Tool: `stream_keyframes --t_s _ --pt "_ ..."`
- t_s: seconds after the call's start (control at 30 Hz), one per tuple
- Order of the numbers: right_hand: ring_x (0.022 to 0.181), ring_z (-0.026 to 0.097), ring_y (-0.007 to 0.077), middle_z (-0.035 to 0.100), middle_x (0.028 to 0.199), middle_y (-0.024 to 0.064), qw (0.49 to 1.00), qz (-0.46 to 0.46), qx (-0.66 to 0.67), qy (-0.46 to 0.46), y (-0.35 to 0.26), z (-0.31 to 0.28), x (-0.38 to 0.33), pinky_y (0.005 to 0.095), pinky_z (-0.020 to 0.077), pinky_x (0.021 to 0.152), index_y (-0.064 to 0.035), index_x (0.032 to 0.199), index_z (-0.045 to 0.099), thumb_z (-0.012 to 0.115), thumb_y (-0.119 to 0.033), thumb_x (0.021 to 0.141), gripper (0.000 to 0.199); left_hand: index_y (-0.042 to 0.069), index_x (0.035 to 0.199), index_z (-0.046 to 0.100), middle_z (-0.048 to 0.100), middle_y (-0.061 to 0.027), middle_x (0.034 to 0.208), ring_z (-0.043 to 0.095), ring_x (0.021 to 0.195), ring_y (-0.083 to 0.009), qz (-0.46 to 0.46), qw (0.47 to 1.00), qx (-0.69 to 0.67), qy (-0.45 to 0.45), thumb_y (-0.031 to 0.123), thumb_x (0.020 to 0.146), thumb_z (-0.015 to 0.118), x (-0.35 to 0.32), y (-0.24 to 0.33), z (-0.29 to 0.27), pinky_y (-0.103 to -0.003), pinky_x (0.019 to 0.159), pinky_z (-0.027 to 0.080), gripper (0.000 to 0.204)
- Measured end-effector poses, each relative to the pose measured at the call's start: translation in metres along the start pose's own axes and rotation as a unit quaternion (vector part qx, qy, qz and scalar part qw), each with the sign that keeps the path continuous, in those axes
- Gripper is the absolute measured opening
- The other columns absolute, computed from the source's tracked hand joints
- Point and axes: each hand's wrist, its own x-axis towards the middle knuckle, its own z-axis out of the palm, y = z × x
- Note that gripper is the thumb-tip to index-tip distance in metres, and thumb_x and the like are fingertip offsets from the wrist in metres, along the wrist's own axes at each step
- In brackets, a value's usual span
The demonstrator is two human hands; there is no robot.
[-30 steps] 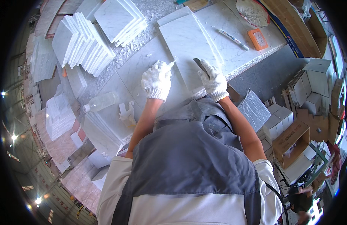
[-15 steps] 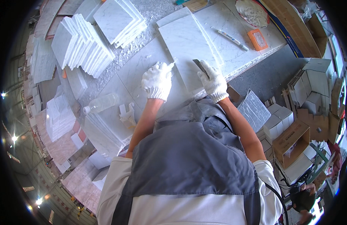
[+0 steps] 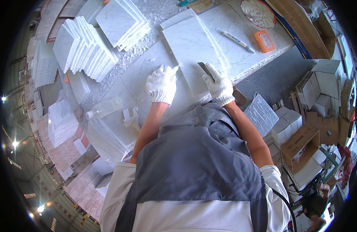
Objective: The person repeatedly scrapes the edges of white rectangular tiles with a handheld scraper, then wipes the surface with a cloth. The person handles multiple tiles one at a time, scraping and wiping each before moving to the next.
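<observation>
My left hand [image 3: 162, 85], in a white knit glove, is closed low over the marble tile on the bench. A small whitish tip pokes out by its thumb and forefinger; I cannot make out what it is. Just to the right, my gloved right hand [image 3: 220, 85] grips a dark flat scraper blade [image 3: 204, 69], its end reaching past the fingers. Beneath and between the hands lies a pale, grey-veined marble tile [image 3: 192, 48], stacked on others.
A paint marker [image 3: 236, 40], an orange box [image 3: 264, 41] and a bowl of white paste [image 3: 258, 14] lie beyond my right hand. Stacked tiles [image 3: 84, 48] stand at left, above a plastic bottle [image 3: 105, 108]. Cartons [image 3: 300, 149] fill the right; a person [image 3: 315, 205] is at lower right.
Both my hands stay almost where they were, with the blade still in the right one. The person at lower right has shifted slightly.
</observation>
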Motion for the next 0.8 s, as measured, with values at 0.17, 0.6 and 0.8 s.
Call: stream_keyframes --t_s 0.17,0.6,0.8 --pt "0.109 0.066 0.0352 0.07 0.115 0.0199 1.0 0.002 0.003 -0.011 -0.001 -0.001 0.0 0.0413 0.0508 0.096 -0.0026 0.129 0.065 0.07 -0.022 0.091 0.043 0.013 0.099 0.065 0.069 -0.0119 0.096 0.069 0.09 -0.0318 0.01 1.0 -0.006 0.013 0.031 0.089 0.067 0.0 -0.001 0.001 -0.047 0.075 0.054 0.021" --pt "0.109 0.064 0.0372 0.069 0.115 0.0188 1.0 0.0 -0.004 0.008 0.002 0.002 -0.002 0.0442 0.0511 0.095 -0.011 0.131 0.064 0.066 -0.03 0.091 0.045 0.012 0.097 0.065 0.069 -0.0122 0.096 0.069 0.09 -0.0321 -0.004 1.0 -0.018 0.012 0.03 0.087 0.069 0.0 0.0 -0.002 -0.047 0.075 0.054 0.021" --pt "0.108 0.064 0.0372 0.069 0.114 0.019 1.0 0.015 0.007 -0.006 -0.001 -0.002 0.0 0.0432 0.0515 0.094 -0.0104 0.132 0.064 0.066 -0.029 0.091 0.044 0.014 0.11 0.069 0.071 -0.0107 0.107 0.069 0.094 -0.0331 -0.02 0.994 -0.093 0.051 0.03 0.087 0.071 -0.006 -0.01 0.018 -0.046 0.08 0.055 0.028"
